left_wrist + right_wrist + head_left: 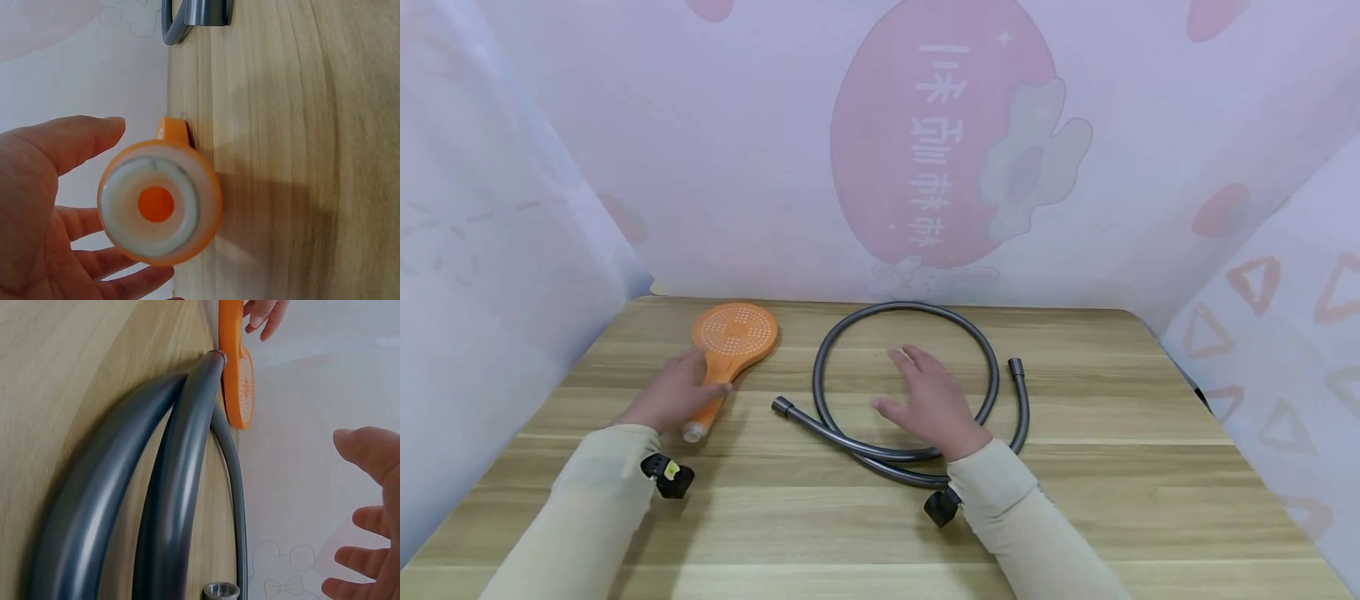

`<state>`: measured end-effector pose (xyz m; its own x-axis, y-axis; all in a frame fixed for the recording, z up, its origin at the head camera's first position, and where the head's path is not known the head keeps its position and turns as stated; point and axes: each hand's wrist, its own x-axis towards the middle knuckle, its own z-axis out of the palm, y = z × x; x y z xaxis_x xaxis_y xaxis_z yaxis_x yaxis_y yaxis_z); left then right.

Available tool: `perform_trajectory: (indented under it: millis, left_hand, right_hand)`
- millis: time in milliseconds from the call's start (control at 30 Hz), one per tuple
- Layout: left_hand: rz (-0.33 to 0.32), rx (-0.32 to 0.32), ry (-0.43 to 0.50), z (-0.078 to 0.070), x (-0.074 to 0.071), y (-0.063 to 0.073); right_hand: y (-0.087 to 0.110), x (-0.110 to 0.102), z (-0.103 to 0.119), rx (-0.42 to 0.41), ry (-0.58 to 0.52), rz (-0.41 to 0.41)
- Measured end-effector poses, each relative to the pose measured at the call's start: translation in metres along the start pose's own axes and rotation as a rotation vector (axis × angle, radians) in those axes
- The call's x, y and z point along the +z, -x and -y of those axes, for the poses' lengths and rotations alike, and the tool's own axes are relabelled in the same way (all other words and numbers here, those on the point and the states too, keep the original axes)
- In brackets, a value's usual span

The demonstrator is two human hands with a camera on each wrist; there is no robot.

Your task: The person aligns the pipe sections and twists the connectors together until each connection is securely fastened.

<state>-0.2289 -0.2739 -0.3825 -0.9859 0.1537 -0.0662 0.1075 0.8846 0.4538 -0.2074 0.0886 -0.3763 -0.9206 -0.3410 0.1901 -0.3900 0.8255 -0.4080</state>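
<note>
An orange hand shower [735, 331] lies on the table at the left, its round sprayer face up and its handle pointing toward me. My left hand [673, 392] is at the handle with thumb and fingers spread to either side. In the left wrist view the thumb stands apart from the handle's white threaded end [119, 203]; whether the fingers touch it I cannot tell. A dark grey shower hose [817, 375] lies looped in the middle, also large in the right wrist view. Above the loop hovers my right hand [936, 408], fingers spread and holding nothing.
The wooden table [1120, 433] extends right of the hose. One hose end fitting [782, 406] points left toward the shower handle; the other fitting [1016, 367] points away at the right. A pale printed cloth [760, 167] encloses the back and sides.
</note>
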Motion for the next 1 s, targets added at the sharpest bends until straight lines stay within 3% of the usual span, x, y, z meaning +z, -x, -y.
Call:
perform_trajectory:
  millis: [200,467,1000]
  left_hand:
    - [0.014,-0.012,0.062,0.000,-0.002,0.001]
    - [0.084,-0.107,0.165,0.005,-0.003,0.003]
    - [0.133,-0.161,0.198,0.013,-0.001,0.000]
  right_hand:
    - [-0.002,0.003,0.007,-0.009,-0.003,0.000]
    - [-0.004,0.009,0.018,-0.025,-0.022,0.027]
    - [-0.009,0.023,0.038,-0.073,-0.009,0.050]
